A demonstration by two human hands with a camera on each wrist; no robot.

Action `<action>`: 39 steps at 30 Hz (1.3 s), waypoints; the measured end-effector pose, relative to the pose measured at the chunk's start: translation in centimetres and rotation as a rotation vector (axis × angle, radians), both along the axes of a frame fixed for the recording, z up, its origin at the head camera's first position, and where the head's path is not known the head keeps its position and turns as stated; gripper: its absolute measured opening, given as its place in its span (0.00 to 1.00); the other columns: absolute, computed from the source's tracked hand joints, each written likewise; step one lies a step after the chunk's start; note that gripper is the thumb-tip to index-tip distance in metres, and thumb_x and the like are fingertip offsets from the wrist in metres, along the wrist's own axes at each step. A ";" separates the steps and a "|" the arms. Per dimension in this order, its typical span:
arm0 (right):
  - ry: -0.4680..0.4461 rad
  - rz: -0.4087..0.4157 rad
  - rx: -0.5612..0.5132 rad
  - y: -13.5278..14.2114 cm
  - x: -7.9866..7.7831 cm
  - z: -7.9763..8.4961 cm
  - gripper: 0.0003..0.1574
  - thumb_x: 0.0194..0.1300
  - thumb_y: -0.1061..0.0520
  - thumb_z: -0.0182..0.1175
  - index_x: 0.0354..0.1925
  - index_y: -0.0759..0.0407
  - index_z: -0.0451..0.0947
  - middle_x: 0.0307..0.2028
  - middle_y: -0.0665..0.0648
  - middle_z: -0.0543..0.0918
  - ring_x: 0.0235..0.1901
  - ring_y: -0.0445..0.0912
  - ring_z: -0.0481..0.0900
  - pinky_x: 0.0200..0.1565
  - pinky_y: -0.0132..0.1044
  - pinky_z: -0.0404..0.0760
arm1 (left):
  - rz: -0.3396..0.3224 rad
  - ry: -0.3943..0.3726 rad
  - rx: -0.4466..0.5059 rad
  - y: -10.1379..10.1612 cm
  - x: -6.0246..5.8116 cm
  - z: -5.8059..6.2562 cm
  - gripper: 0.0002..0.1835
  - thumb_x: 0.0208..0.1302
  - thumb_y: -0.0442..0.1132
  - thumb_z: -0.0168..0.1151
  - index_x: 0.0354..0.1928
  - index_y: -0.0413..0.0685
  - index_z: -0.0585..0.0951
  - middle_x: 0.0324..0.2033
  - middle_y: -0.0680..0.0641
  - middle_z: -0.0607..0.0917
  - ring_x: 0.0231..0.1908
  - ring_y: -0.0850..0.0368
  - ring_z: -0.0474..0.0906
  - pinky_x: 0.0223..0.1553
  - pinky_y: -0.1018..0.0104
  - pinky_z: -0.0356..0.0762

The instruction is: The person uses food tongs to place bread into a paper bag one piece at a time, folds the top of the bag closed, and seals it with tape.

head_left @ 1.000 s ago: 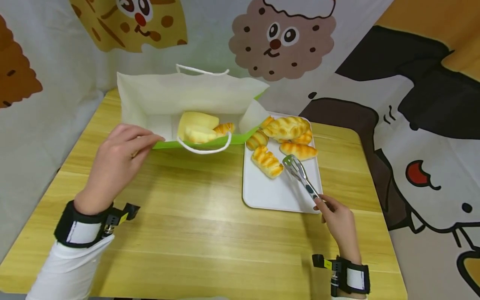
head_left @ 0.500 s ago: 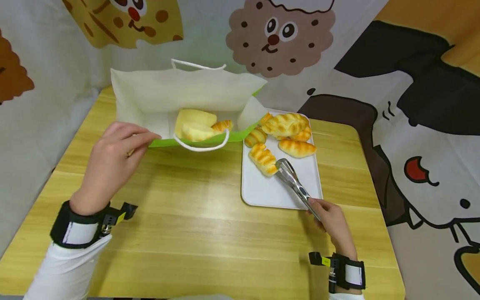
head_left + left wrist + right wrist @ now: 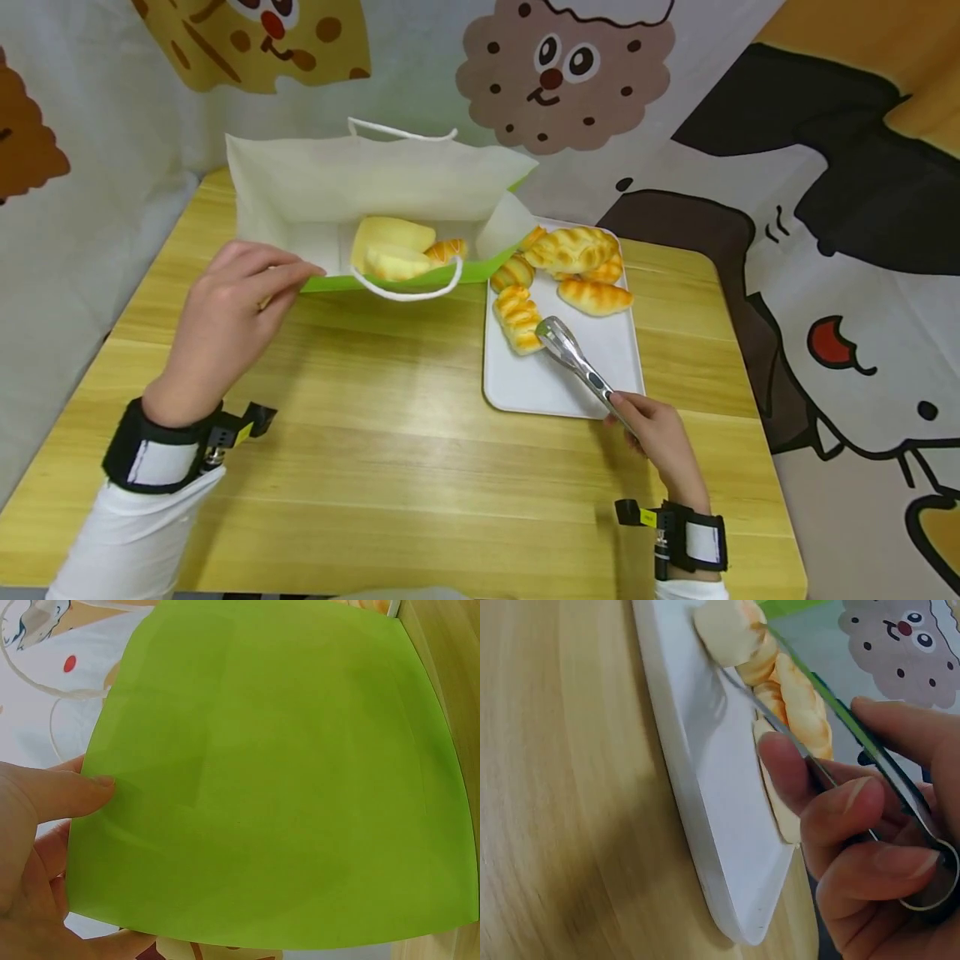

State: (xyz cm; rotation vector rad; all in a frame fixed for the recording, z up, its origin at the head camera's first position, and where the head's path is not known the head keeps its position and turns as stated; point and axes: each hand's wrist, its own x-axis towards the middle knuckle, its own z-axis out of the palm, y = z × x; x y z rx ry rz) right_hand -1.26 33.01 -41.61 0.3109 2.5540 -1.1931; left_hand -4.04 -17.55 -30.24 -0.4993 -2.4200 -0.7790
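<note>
My left hand [image 3: 232,321] pinches the near rim of a paper bag [image 3: 277,780], green outside and white inside, between thumb and fingers. Inside the bag lie pale bread slices [image 3: 393,250] and a small croissant-like roll [image 3: 447,250]. My right hand [image 3: 660,433] grips metal tongs [image 3: 573,354], fingers wrapped about both arms. The tongs' tips reach the near end of a ridged bread roll [image 3: 517,318] on the white tray [image 3: 555,392]. In the right wrist view the tong arms [image 3: 821,769] stand apart, their tips at the roll [image 3: 731,634]; how firmly they touch it I cannot tell.
Farther back on the tray lie a braided loaf [image 3: 573,250], an oblong roll [image 3: 595,297] and other rolls. The bag's white rope handle [image 3: 408,296] hangs over its near side. A cartoon-print cloth [image 3: 420,75] hangs behind the wooden table [image 3: 405,467].
My right hand and the tongs have shifted left, bringing the tips to the near roll. That roll has turned and slid slightly left. The left hand still holds the bag's rim.
</note>
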 end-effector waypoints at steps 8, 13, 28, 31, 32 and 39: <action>0.024 0.019 0.008 -0.3 -0.2 0.1 0.33 0.63 0.33 0.54 0.49 0.57 0.80 0.33 0.67 0.84 0.15 0.41 0.70 0.12 0.29 0.64 | 0.001 -0.011 -0.009 -0.1 0.0 0.1 0.12 0.53 0.22 0.65 0.39 0.39 0.87 0.36 0.42 0.85 0.41 0.47 0.73 0.39 0.56 0.72; 0.006 0.030 -0.062 -0.4 -0.3 -0.2 0.35 0.63 0.33 0.53 0.48 0.60 0.80 0.34 0.69 0.84 0.14 0.40 0.68 0.12 0.28 0.63 | 0.000 -0.014 -0.010 -0.1 0.0 0.1 0.12 0.53 0.22 0.65 0.39 0.39 0.87 0.36 0.42 0.85 0.41 0.48 0.73 0.39 0.56 0.72; 0.000 0.089 -0.052 -2.1 -1.0 -0.4 0.34 0.62 0.32 0.54 0.49 0.57 0.80 0.33 0.66 0.85 0.14 0.43 0.69 0.12 0.28 0.63 | 0.011 -0.011 -0.004 0.1 -0.1 0.1 0.11 0.54 0.22 0.64 0.39 0.39 0.87 0.36 0.42 0.85 0.41 0.47 0.73 0.39 0.56 0.72; 0.006 0.094 -0.072 -2.4 -1.1 -0.6 0.33 0.63 0.33 0.54 0.49 0.58 0.80 0.33 0.66 0.85 0.15 0.43 0.69 0.11 0.28 0.63 | 0.013 -0.008 -0.007 0.1 -0.2 0.0 0.11 0.54 0.22 0.64 0.38 0.38 0.87 0.36 0.41 0.85 0.41 0.47 0.73 0.39 0.56 0.72; 0.007 0.095 -0.080 -2.4 -1.1 -0.7 0.33 0.63 0.34 0.54 0.50 0.59 0.80 0.33 0.67 0.84 0.15 0.43 0.69 0.11 0.28 0.64 | 0.014 -0.007 -0.007 0.1 -0.2 0.0 0.11 0.54 0.22 0.64 0.38 0.38 0.87 0.36 0.41 0.85 0.41 0.47 0.73 0.39 0.56 0.72; 0.006 0.071 -0.108 -2.7 -0.9 -1.5 0.32 0.63 0.35 0.55 0.49 0.60 0.80 0.33 0.67 0.84 0.14 0.42 0.69 0.11 0.27 0.63 | 0.017 -0.002 -0.009 0.1 -0.2 -0.1 0.11 0.54 0.22 0.64 0.38 0.38 0.87 0.36 0.41 0.85 0.41 0.47 0.73 0.39 0.56 0.73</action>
